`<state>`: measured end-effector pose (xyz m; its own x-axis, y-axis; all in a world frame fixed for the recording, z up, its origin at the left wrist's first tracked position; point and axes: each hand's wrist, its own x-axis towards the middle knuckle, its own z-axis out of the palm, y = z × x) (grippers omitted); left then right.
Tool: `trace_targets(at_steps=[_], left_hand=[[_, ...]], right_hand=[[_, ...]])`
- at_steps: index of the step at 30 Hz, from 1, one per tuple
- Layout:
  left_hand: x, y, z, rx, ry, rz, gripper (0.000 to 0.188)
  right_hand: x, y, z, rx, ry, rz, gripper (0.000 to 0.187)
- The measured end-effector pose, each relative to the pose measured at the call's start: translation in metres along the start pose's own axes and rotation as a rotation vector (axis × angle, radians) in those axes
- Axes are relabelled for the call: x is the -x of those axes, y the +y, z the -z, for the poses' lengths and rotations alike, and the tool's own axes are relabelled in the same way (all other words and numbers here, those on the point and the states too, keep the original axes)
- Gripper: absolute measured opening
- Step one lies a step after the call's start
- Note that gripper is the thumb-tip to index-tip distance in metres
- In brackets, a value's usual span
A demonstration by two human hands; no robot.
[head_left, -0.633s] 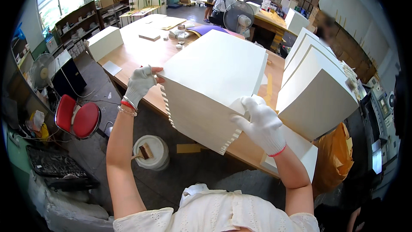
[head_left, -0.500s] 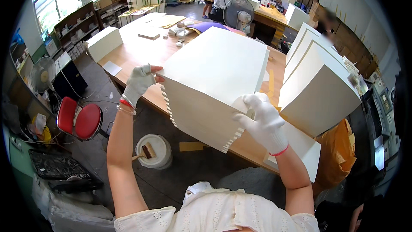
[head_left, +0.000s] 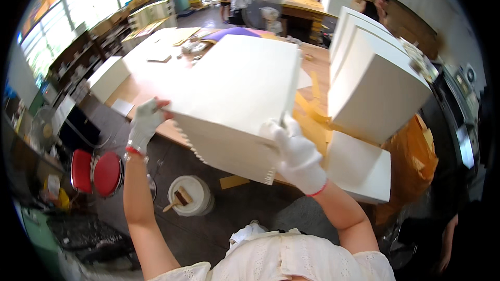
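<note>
A large white box-like piece (head_left: pixel 242 80), with a broad flat top and a front side hanging past the table's near edge, is between my hands. Comb-like notches run along both side edges of that hanging front. My left hand (head_left: pixel 144 125), in a white glove with bare fingertips, pinches its near left corner. At the near right corner, my gloved right hand (head_left: pixel 297 151) grips the edge with thumb and fingers. The piece's underside is hidden. Beneath and behind it stretches the wooden table (head_left: pixel 320 60).
Several tall white boxes (head_left: pixel 372 80) stand at the right, with a lower white box (head_left: pixel 359 166) nearer me. Yellow strips (head_left: pixel 312 119) lie beside them. On the floor are a white bucket (head_left: pixel 200 203) with a brush (head_left: pixel 180 198) across it and a red chair (head_left: pixel 108 173). People work farther back.
Both hands and the white piece have shifted left in the view. More of the yellow strips and the low white box now shows at the right.
</note>
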<state>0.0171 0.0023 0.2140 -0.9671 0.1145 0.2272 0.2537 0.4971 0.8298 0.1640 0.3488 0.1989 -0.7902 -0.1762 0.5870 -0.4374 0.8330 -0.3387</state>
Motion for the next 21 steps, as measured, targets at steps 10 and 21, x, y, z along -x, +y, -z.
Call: trace_targets(at_steps=[10, 21], left_hand=[[0.108, 0.055, -0.180, 0.134, 0.500, -0.731, 0.023], [0.228, 0.189, -0.618, -0.194, -0.905, -0.998, 0.041]], right_hand=[[0.197, 0.078, 0.026, -0.631, -0.133, -0.597, 0.055], [0.455, 0.126, 0.056, -0.663, 0.227, -1.214, 0.043]])
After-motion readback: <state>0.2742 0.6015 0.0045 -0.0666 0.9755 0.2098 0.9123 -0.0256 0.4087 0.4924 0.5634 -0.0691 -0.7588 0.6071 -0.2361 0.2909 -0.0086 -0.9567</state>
